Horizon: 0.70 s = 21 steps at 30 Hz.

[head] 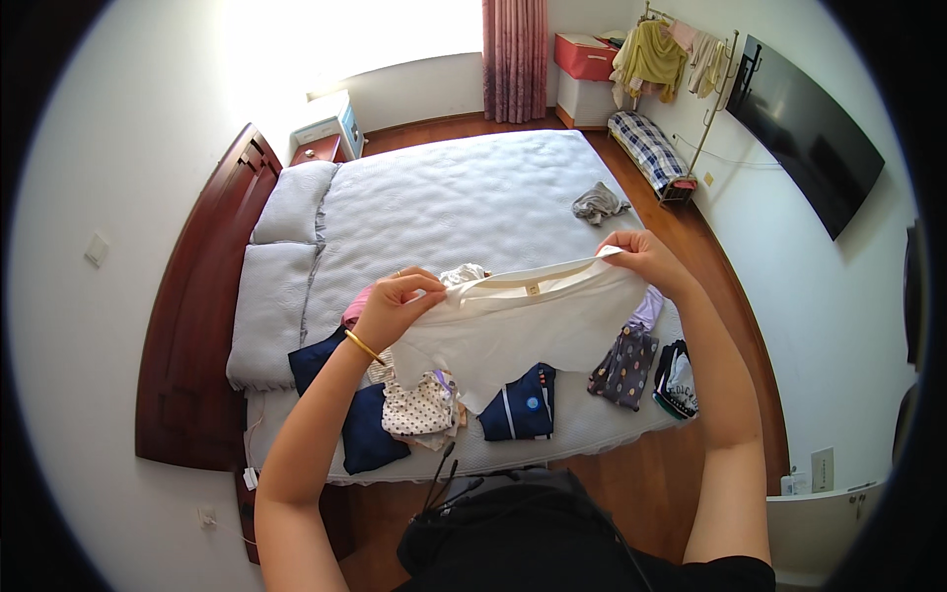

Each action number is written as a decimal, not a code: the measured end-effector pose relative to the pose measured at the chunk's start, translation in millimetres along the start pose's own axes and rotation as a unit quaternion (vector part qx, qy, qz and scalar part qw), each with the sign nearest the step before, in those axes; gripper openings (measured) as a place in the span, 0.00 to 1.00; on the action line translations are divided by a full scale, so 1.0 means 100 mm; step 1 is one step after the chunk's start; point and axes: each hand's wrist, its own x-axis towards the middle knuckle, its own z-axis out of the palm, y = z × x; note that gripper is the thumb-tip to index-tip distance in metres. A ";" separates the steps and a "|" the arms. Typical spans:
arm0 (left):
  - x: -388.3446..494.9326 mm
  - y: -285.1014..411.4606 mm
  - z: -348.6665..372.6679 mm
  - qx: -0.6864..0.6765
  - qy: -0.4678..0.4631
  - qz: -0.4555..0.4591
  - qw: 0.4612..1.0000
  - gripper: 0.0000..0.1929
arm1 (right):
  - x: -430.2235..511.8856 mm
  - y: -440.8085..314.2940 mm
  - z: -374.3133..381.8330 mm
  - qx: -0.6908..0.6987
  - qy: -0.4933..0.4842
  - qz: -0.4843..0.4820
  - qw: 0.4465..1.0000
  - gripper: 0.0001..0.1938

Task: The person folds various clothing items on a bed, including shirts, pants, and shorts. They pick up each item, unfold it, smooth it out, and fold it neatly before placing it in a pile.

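A white garment (518,325) hangs stretched between my two hands, above the near side of the bed. My left hand (403,300) pinches one end of its top edge, and my right hand (644,259) grips the other end. Behind and below it lie folded clothes: a polka-dot garment (420,405), a navy garment with a white stripe (527,407), a plain navy one (366,436), dark patterned trousers (625,366) and a black-and-white garment (677,381). A crumpled grey cloth (598,203) rests farther back. The white garment partly hides the pile behind it.
The mattress (444,185) spans the middle, with pillows (274,311) against a dark wooden headboard (200,318). A clothes rack (710,111) and a wall-mounted television (806,133) are at the right. A nightstand (318,148) stands beyond the pillows.
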 end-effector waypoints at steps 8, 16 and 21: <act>0.16 -0.35 0.24 0.060 0.095 -0.041 0.993 0.06 | 0.00 0.73 -0.18 -0.143 -0.093 0.121 0.978 0.11; 0.69 -0.93 0.71 0.148 0.105 -0.014 0.983 0.06 | -0.03 1.31 -0.26 -0.130 0.213 -0.038 0.968 0.08; 0.98 -0.69 0.70 0.106 0.116 0.086 0.984 0.04 | -0.49 0.94 -0.21 -0.144 0.333 -0.124 0.923 0.06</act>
